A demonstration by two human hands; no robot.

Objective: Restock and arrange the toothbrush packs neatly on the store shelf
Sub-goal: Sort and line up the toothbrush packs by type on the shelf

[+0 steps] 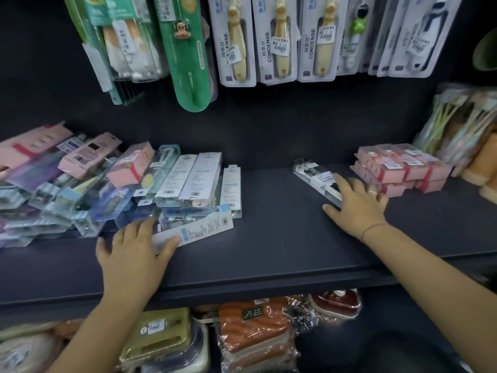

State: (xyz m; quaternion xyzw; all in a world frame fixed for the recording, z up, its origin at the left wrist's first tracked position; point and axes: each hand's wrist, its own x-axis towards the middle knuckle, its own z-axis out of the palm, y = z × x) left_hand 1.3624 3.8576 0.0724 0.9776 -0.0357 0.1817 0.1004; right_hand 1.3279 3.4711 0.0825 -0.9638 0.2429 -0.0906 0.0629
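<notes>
A messy heap of toothbrush packs [88,184] covers the left half of the dark shelf [269,238]. My left hand [134,249] grips the near end of a white-and-blue pack [199,228] lying at the heap's front edge, thumb under it. To the right, a clear pack with a black-and-white brush [313,175] lies alone on the shelf at an angle. My right hand [355,203] rests on its near end with fingers spread flat. Two low stacks of pink packs [400,168] stand just right of that hand.
Carded toothbrushes [277,39] and a green travel case [188,57] hang above the shelf. Bundled brushes in bags [454,127] stand at the far right. Below the shelf lip lie wrapped soap boxes [255,332] and a green holder [158,332].
</notes>
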